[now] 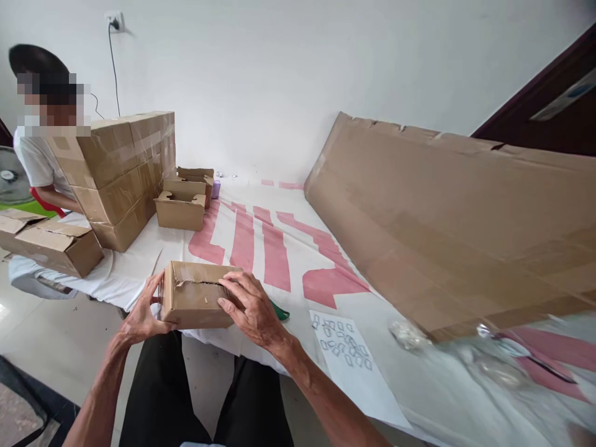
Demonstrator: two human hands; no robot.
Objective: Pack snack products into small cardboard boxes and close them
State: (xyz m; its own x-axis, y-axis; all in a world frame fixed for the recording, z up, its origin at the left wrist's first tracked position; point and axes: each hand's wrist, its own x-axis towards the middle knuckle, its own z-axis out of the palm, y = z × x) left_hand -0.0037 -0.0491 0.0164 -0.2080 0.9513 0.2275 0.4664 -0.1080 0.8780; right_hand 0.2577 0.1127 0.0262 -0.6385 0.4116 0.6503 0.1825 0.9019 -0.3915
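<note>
A small brown cardboard box (193, 307) rests near the front edge of the cloth-covered table, just above my knees. Its top seam is torn and slightly parted, with clear tape over part of it. My left hand (141, 315) is closed around the box's left end, thumb low at the front corner and fingers along the side. My right hand (254, 309) holds the right end, its fingers bent over the top by the seam and the thumb on the front. Beyond the right hand, a green object (280, 311) partly shows; its kind cannot be made out.
Taped boxes (123, 180) form a stack at the left, by a seated person (40, 146). Two open boxes (180, 211) stand behind mine; another closed box (60, 245) lies at left. A large cardboard sheet (447, 230), marked paper (347, 354) and clear plastic bag (410, 335) are at right.
</note>
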